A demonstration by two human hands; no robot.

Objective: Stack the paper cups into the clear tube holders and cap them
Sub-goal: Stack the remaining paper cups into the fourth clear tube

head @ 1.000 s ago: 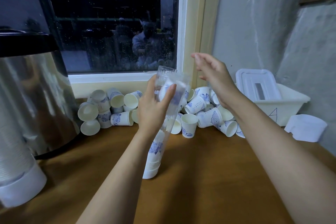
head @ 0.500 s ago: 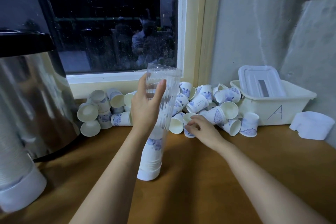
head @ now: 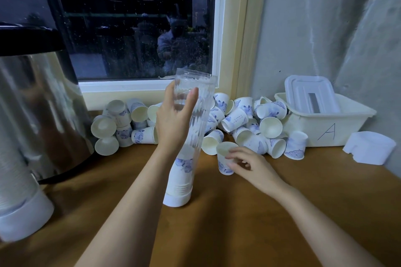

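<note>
I see left hand (head: 175, 119) gripping clear ribbed plastic tube (head: 200, 102) upright mid brown wooden table (head: 238, 212); right hand (head: 249, 165) pinches white blue-printed paper cup (head: 222, 166) just beside.

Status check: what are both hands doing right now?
Left hand grips clear tube, partly filled. Right hand pinches upright cup. Nothing blocking tube mouth.

The left hand (head: 175, 119) wraps thumb and fingers round a clear ribbed plastic tube (head: 200, 119); the right hand (head: 249, 165), at 4 o'clock from it, pinches a white blue-printed paper cup (head: 222, 163).
</note>
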